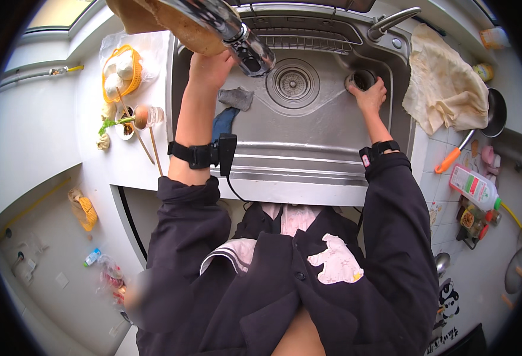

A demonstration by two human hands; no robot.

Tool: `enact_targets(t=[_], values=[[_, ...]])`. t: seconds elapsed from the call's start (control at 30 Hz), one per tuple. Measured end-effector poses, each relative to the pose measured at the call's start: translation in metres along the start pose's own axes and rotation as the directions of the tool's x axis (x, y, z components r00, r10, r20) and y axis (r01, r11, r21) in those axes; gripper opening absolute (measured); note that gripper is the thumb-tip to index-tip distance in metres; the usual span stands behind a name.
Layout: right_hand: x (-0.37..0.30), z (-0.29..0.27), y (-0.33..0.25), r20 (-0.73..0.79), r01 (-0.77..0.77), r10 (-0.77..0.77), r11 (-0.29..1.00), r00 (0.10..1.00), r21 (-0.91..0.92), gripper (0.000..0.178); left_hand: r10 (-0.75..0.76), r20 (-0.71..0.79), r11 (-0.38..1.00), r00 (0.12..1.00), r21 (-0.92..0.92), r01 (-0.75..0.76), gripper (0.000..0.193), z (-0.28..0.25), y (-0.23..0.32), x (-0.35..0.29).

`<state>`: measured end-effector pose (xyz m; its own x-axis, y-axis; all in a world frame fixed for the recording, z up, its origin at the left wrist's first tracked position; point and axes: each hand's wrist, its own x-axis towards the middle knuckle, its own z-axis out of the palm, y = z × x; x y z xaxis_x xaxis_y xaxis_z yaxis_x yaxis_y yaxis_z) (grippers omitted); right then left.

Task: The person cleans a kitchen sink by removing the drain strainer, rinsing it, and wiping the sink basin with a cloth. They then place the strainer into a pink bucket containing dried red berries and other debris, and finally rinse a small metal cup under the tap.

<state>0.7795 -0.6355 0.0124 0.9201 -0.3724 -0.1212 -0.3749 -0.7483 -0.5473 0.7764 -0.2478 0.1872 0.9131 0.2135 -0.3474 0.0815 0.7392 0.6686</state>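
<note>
My left hand (210, 70) reaches up at the left side of the sink, beside the chrome faucet head (252, 52). Its fingers close on the lower part of a large tan, board-like thing (184, 26), whose exact kind I cannot make out. At the sink's right side my right hand (370, 95) wraps round a small dark round cup (363, 79), its mouth facing up. Below my left hand, a grey cloth (236, 98) and a blue cloth (224, 121) lie in the steel sink (308, 133).
A yellow basket (135, 71) of white round things stands on the left counter, near chopsticks (144, 142). A wire rack (308, 43) spans the sink's back. To the right are a beige cloth (441, 83), a pan (495, 113) and a pink-and-white bottle (473, 187).
</note>
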Motion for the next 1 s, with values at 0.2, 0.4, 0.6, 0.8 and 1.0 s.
enact_targets(t=[0.2, 0.4, 0.6, 0.8, 1.0], values=[[0.018, 0.016, 0.009, 0.092, 0.1, -0.114, 0.984, 0.989, 0.147, 0.096, 0.638, 0.3, 0.143, 0.709, 0.859, -0.492, 0.024, 0.001, 0.001, -0.014], [-0.033, -0.009, -0.047, 0.088, 0.404, -0.44, 0.874, 0.894, 0.269, 0.085, 0.397, 0.627, -0.222, 0.67, 0.774, -0.593, 0.018, -0.012, -0.001, 0.002], [-0.1, -0.026, -0.114, 0.174, 0.462, -0.588, 0.757, 0.79, 0.463, 0.082, 0.337, 0.213, -0.171, 0.917, 0.972, -0.163, 0.026, -0.027, -0.003, -0.017], [-0.127, -0.013, -0.142, 0.223, 0.488, -0.612, 0.761, 0.759, 0.427, 0.086, 0.398, 0.357, 0.018, 0.845, 0.918, -0.396, 0.043, -0.023, 0.0, -0.036], [-0.139, -0.008, -0.146, 0.138, 0.506, -0.635, 0.712, 0.76, 0.487, 0.084, 0.222, 0.004, 0.573, 0.975, 0.808, -0.134, 0.053, -0.023, 0.004, -0.042]])
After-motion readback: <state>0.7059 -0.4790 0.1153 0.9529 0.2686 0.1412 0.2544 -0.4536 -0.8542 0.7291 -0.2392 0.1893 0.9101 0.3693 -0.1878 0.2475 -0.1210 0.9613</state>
